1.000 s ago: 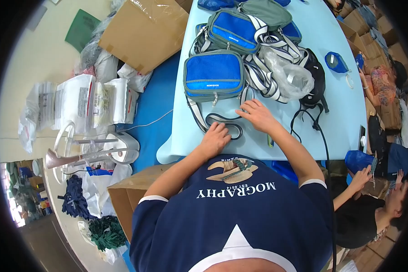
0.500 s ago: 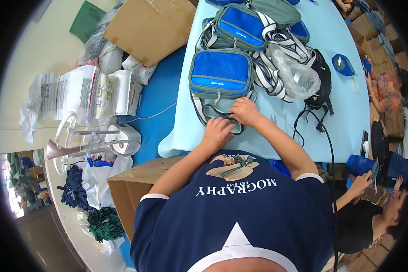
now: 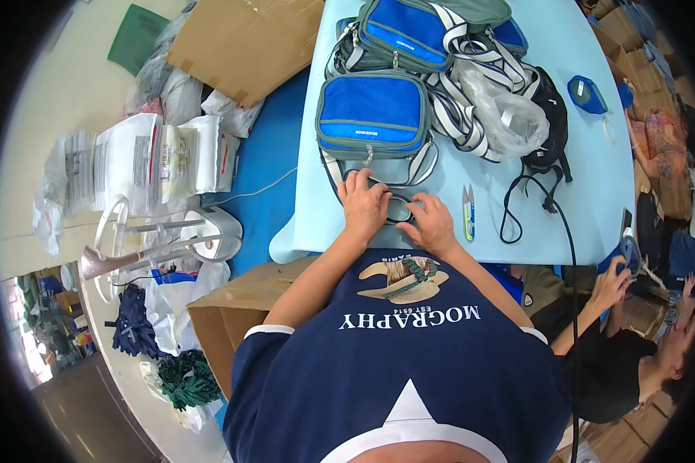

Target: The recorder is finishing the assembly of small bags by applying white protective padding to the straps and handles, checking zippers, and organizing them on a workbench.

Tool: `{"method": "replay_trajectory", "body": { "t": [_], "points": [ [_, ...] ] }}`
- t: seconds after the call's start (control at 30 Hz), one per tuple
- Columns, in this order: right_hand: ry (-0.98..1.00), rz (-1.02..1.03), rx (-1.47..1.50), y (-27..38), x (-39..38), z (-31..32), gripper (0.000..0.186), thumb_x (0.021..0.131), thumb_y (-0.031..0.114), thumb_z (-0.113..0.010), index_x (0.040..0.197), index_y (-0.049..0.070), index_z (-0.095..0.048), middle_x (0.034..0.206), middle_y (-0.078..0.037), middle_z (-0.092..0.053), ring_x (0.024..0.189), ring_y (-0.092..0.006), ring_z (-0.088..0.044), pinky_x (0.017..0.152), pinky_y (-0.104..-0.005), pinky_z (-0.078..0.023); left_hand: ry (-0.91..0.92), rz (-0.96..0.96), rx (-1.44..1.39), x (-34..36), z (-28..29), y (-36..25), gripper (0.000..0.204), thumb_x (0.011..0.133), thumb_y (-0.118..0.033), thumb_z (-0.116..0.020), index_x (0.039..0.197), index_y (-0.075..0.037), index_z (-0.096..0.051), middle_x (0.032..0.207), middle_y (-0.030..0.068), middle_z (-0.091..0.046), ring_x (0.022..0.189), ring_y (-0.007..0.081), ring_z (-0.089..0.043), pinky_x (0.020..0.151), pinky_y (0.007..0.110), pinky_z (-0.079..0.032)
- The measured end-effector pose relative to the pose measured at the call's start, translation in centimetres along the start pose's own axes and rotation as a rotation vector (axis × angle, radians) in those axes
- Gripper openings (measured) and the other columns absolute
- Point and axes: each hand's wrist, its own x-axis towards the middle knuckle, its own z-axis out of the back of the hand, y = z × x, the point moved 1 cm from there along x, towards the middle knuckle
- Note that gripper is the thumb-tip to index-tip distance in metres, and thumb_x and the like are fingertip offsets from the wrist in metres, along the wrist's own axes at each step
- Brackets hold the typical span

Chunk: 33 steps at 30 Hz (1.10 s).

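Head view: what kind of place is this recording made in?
Probably a small workshop where bags are assembled or packed. Several blue bags with striped straps are piled on a light blue table, thread snips lie beside the hands, and cardboard boxes and plastic packets crowd the floor.

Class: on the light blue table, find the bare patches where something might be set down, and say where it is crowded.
Bare table lies right of the black cord, below the small blue case. A narrower patch sits between the thread snips and the cord. It is crowded at the top, with blue bags, striped straps and a clear plastic bag.
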Motion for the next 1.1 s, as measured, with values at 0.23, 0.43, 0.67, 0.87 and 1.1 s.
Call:
{"method": "replay_trajectory", "body": {
  "t": [0.23,0.43,0.67,0.87,1.1],
  "points": [
    [0.07,0.09,-0.016,-0.2,0.3,-0.6,0.03,0.068,0.028,-0.07,0.083,0.005,-0.058,0.101,-0.011,-0.054,0.091,-0.0273,-0.051,0.075,-0.0378,-0.041,-0.086,0.069,-0.159,-0.5,-0.1,1.5,0.011,0.068,-0.007,-0.064,0.077,-0.008,-0.059,0.1,0.0113,-0.053,0.099,0.0307,-0.047,0.081,0.043,-0.035],
    [0.011,0.176,-0.132,-2.0,1.1,0.5,0.018,0.071,0.019,-0.066,0.076,0.005,-0.056,0.103,-0.01,-0.056,0.09,-0.025,-0.052,0.076,-0.0373,-0.04,-0.309,0.282,0.246,-3.0,5.7,10.1,0.004,0.079,-0.005,-0.054,0.076,-0.004,-0.051,0.08,0.0132,-0.056,0.079,0.0322,-0.051,0.068,0.044,-0.04],
    [0.056,0.24,-0.099,-2.2,2.1,0.5,0.016,0.072,0.017,-0.065,0.078,0.005,-0.056,0.103,-0.01,-0.057,0.092,-0.0246,-0.053,0.077,-0.038,-0.04,0.157,-0.157,-0.024,-0.7,3.6,2.7,0.031,0.079,-0.021,-0.061,0.106,-0.008,-0.055,0.102,0.0108,-0.058,0.108,0.0296,-0.047,0.091,0.043,-0.033],
    [0.101,0.221,-0.194,-4.9,1.6,1.3,0.015,0.072,0.018,-0.064,0.078,0.007,-0.056,0.092,-0.007,-0.056,0.086,-0.024,-0.053,0.073,-0.0359,-0.04,0.294,-0.18,0.181,-0.7,4.3,5.2,0.044,0.075,-0.035,-0.064,0.11,-0.011,-0.053,0.104,0.0063,-0.056,0.114,0.0286,-0.043,0.104,0.054,-0.017],
    [-0.014,0.168,-0.335,-6.9,2.0,1.0,0.027,0.073,0.015,-0.062,0.097,0.005,-0.056,0.1,-0.009,-0.055,0.091,-0.0251,-0.053,0.074,-0.0368,-0.041,0.253,-0.295,0.244,0.0,4.1,5.8,0.025,0.072,-0.022,-0.067,0.092,-0.011,-0.058,0.092,0.0031,-0.059,0.112,0.0271,-0.045,0.103,0.053,-0.02]
  ]
}}
